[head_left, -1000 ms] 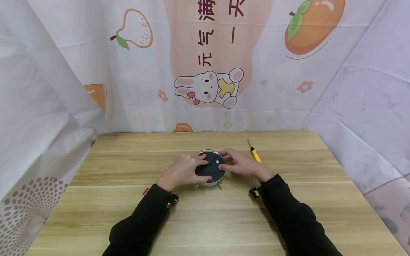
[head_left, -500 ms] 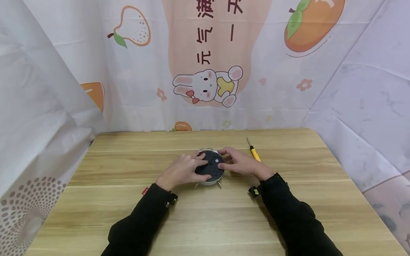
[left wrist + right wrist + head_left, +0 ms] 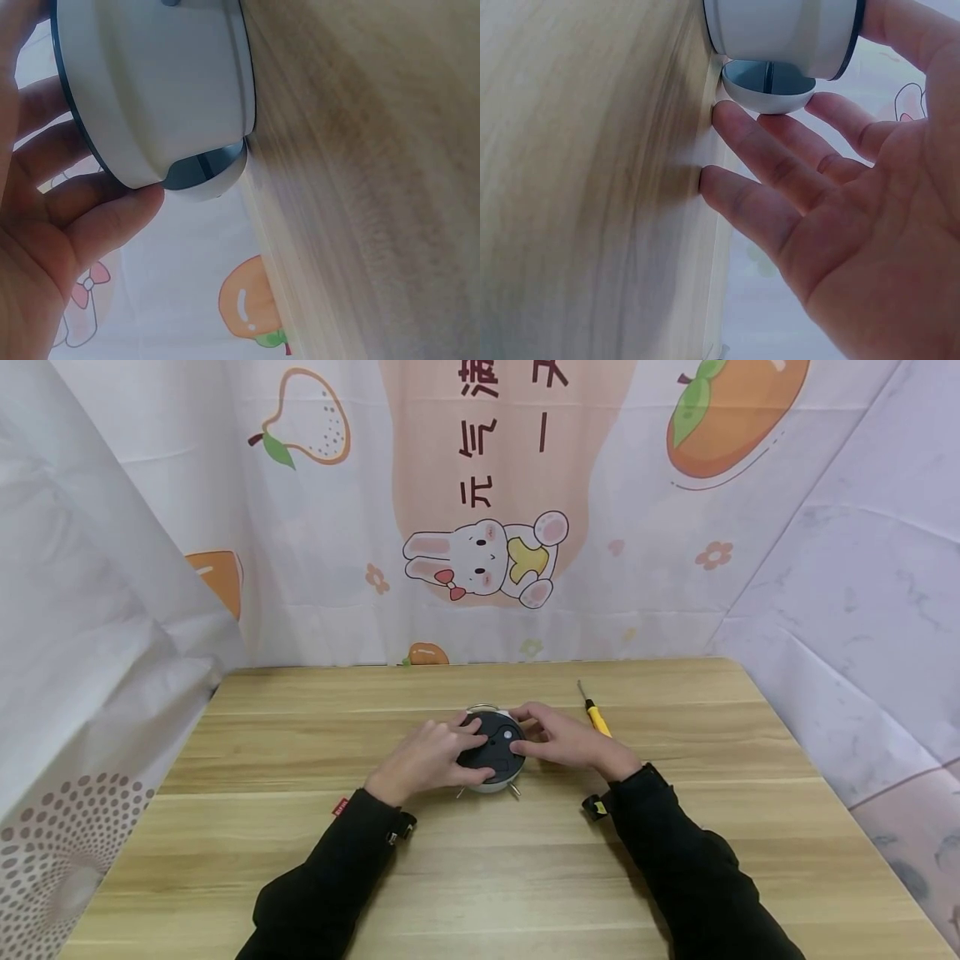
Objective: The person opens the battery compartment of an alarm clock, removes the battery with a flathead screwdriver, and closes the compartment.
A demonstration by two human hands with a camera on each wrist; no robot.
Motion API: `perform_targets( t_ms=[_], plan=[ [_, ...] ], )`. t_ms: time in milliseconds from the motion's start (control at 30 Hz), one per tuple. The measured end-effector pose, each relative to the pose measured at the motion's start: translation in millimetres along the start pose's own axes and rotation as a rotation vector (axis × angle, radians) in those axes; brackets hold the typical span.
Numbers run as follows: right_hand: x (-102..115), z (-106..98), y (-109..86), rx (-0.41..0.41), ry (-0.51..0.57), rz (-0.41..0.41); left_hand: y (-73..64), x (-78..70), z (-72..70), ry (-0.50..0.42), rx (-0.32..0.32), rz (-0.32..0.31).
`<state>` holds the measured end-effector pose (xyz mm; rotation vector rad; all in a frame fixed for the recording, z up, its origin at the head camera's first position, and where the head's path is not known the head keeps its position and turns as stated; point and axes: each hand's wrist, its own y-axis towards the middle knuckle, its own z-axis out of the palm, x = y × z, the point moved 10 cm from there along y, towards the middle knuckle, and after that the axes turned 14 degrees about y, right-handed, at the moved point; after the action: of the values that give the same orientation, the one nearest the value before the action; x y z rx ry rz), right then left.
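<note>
A twin-bell alarm clock (image 3: 497, 764) lies face down on the table, its black back facing up. Its two metal legs (image 3: 514, 791) point towards me and its wire handle points away. My left hand (image 3: 423, 760) holds the clock from the left, with fingers spread over the back and its rim. From the right, my right hand (image 3: 566, 742) grips the edge, thumb on the black back and one fingertip at a white bell (image 3: 769, 97). Its other fingertips rest close by the tabletop. In the left wrist view the clock's white side wall (image 3: 157, 82) shows.
Beyond my right hand lies a screwdriver (image 3: 597, 720) with a yellow handle, its shaft pointing to the back. The wooden table (image 3: 480, 877) ends at a printed curtain (image 3: 330, 552). Black sleeves (image 3: 322, 877) cover both forearms.
Both hands keep their places on the alarm clock, with no visible movement. Only the head view shifts slightly.
</note>
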<state>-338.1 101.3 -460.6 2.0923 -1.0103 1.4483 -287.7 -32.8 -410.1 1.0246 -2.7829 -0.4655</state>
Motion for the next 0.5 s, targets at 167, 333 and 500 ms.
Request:
perform_targets(
  t_ms=[167,333,500],
  plan=[
    [1.9,0.5,0.5,0.002,0.002,-0.014,-0.1,0.2,0.2,0.007,0.002,0.002],
    [4.3,1.2,0.7,0.007,0.019,-0.028,0.1,-1.0,-1.3,0.033,-0.009,0.013],
    [3.0,1.2,0.1,0.010,0.026,-0.023,-0.1,-1.7,-2.2,0.041,-0.018,0.015]
  ],
)
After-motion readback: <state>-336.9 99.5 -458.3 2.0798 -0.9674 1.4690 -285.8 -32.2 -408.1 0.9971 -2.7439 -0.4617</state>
